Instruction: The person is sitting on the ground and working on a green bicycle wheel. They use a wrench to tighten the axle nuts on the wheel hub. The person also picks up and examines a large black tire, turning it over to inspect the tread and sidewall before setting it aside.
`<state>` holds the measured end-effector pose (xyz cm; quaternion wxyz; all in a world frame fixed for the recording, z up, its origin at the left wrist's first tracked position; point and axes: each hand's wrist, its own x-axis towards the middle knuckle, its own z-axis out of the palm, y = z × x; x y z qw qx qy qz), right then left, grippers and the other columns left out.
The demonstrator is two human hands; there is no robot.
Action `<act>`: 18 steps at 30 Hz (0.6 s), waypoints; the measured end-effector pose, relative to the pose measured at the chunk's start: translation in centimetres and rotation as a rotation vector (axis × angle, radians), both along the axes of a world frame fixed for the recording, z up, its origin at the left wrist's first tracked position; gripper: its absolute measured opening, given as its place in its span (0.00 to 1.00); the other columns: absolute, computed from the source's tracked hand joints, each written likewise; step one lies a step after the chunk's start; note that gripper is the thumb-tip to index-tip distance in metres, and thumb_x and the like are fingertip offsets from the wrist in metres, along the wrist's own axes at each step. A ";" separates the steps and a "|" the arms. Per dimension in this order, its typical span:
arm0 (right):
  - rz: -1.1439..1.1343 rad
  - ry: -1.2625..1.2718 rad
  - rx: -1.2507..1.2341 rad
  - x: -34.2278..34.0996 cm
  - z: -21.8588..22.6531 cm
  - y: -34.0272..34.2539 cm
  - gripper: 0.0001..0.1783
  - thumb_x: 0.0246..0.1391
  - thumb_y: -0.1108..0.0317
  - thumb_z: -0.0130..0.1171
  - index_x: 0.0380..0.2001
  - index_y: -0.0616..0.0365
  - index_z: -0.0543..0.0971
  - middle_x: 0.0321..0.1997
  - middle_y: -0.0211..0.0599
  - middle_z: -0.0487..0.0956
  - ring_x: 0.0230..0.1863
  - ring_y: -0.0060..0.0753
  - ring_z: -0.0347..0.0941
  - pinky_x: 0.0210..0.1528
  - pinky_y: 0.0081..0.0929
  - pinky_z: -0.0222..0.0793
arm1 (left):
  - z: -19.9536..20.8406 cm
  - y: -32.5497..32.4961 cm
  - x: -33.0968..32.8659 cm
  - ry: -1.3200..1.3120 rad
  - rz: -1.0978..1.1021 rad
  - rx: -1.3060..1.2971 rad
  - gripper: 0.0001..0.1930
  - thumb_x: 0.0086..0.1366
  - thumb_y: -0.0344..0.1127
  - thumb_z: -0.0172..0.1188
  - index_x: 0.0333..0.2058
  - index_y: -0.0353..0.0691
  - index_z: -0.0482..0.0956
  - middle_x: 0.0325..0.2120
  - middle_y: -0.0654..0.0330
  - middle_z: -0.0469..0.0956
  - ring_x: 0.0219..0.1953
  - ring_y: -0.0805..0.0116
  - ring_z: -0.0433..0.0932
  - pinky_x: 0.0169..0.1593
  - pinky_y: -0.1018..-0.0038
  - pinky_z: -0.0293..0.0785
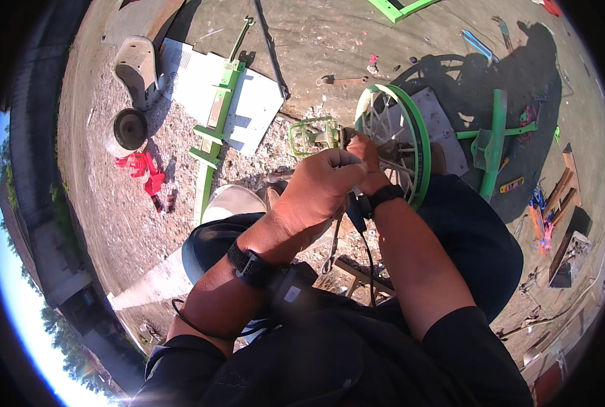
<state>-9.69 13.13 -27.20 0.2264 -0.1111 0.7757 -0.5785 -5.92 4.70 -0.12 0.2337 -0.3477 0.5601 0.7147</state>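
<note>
My left hand is closed in front of my right hand, thumb and fingers pressed together; whatever it holds is hidden. Behind it, my right hand curls around something dark beside a spoked wheel with a green rim. Its fingertips are mostly covered. Just left of that hand is a small green metal frame, like an open cage, with worn metal at its middle. The wheel stands upright between my knees. A dark cable hangs below my right wrist, and a metal tool shows under my hands.
A long green metal bar lies across a white board at left. Beyond are a grey seat, a bucket and red pieces. At right lie a green T-shaped part, blue-handled tool and wooden pieces.
</note>
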 end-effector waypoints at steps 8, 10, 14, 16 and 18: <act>-0.134 -0.293 -0.182 0.6 2.3 -1.4 0.17 0.50 0.56 0.60 0.37 0.57 0.81 0.38 0.52 0.82 0.43 0.56 0.79 0.43 0.41 0.76 | 1.3 -1.2 -1.9 0.108 0.048 0.020 0.12 0.59 0.30 0.66 0.40 0.35 0.75 0.22 0.66 0.73 0.18 0.79 0.67 0.22 0.82 0.61; -0.162 -0.247 -0.223 0.5 1.3 -1.4 0.16 0.49 0.58 0.61 0.36 0.58 0.81 0.37 0.52 0.82 0.42 0.56 0.79 0.43 0.41 0.76 | 1.4 -1.2 -1.8 0.143 -0.046 -0.087 0.13 0.59 0.30 0.66 0.41 0.34 0.75 0.22 0.65 0.74 0.18 0.79 0.69 0.22 0.81 0.63; -0.249 -0.267 -0.315 0.7 -3.9 -2.2 0.13 0.49 0.62 0.61 0.34 0.59 0.81 0.35 0.52 0.82 0.40 0.56 0.80 0.42 0.42 0.76 | 1.7 -1.1 -2.5 0.208 -0.255 -0.392 0.13 0.62 0.33 0.66 0.41 0.33 0.74 0.20 0.64 0.75 0.19 0.79 0.73 0.23 0.80 0.68; -0.253 -0.268 -0.250 1.3 -4.0 -2.5 0.12 0.50 0.62 0.60 0.34 0.59 0.81 0.34 0.52 0.82 0.39 0.56 0.79 0.41 0.42 0.76 | 0.7 -1.7 -2.9 0.290 -0.326 -0.530 0.13 0.63 0.35 0.65 0.41 0.34 0.75 0.20 0.64 0.75 0.19 0.79 0.73 0.22 0.80 0.69; -0.105 -0.043 0.026 0.9 1.9 -1.6 0.11 0.49 0.64 0.60 0.34 0.60 0.81 0.33 0.53 0.82 0.38 0.57 0.79 0.40 0.43 0.75 | -0.6 -3.2 -3.6 0.391 -0.354 -0.621 0.13 0.64 0.37 0.65 0.40 0.34 0.76 0.20 0.63 0.76 0.18 0.80 0.72 0.21 0.80 0.68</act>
